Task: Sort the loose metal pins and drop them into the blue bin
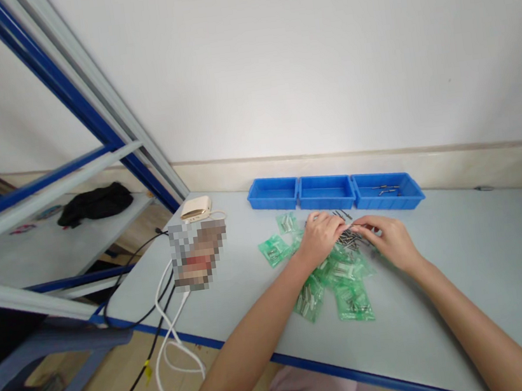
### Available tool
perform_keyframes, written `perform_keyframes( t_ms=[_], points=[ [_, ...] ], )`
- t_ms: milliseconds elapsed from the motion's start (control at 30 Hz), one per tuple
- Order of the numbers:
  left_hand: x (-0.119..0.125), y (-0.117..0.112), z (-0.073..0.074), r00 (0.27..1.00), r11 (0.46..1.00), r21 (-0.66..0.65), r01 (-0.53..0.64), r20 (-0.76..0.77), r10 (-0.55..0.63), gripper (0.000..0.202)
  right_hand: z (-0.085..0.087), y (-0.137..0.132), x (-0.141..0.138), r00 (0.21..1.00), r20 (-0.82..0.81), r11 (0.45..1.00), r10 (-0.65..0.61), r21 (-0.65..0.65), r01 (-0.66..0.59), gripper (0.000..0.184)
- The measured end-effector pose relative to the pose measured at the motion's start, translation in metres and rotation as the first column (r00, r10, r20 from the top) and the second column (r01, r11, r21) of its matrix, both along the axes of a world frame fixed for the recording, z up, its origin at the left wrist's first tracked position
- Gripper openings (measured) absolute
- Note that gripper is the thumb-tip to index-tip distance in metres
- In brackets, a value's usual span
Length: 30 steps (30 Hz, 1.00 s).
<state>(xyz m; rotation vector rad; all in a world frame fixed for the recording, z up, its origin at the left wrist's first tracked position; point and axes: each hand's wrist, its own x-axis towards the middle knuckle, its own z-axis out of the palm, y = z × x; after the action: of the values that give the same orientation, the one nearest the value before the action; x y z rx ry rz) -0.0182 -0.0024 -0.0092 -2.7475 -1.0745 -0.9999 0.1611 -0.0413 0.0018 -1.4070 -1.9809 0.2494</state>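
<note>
My left hand (320, 234) and my right hand (390, 239) meet over a pile of small grey metal pins (352, 239) on the table (468, 271). Both hands have their fingers curled in a pinch, and together they grip a thin pin (354, 227) between the fingertips. Several small green plastic bags (352, 302) holding pins lie under and in front of my hands, with more green bags (275, 248) to the left.
Three blue bins (325, 192) stand in a row at the back; the right bin (388, 191) holds a few pins. A beige device (196, 208), a blurred object (199, 255) and white and black cables (173, 335) lie left. A blue shelf frame (86, 109) stands at the left.
</note>
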Motion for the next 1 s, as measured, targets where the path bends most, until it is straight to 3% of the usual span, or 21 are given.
perform_keyframes(
  t_ms=[200, 467, 700, 1000],
  points=[
    [-0.0001, -0.0002, -0.0005, 1.0, 1.0, 0.006, 0.016, -0.013, -0.016, 0.024, 0.005, -0.0013, -0.0006, 0.999, -0.03, 0.998, 0.025, -0.059, -0.027, 0.034],
    [-0.0005, -0.001, 0.0006, 0.999, 1.0, -0.017, -0.004, -0.037, 0.003, 0.028, 0.0012, -0.0008, -0.0007, 1.0, -0.006, 1.0, 0.016, 0.02, -0.016, 0.032],
    [-0.0008, -0.0009, 0.0, 0.999, 1.0, 0.024, 0.015, -0.042, -0.014, 0.029, 0.0061, -0.0023, -0.0009, 1.0, 0.001, 0.998, 0.031, -0.056, -0.031, 0.035],
    [-0.0008, -0.0013, 0.0013, 0.998, 1.0, -0.007, 0.008, -0.059, -0.008, 0.029, 0.0014, -0.0011, 0.0011, 1.0, 0.019, 1.0, 0.018, 0.015, -0.018, 0.032]
  ],
)
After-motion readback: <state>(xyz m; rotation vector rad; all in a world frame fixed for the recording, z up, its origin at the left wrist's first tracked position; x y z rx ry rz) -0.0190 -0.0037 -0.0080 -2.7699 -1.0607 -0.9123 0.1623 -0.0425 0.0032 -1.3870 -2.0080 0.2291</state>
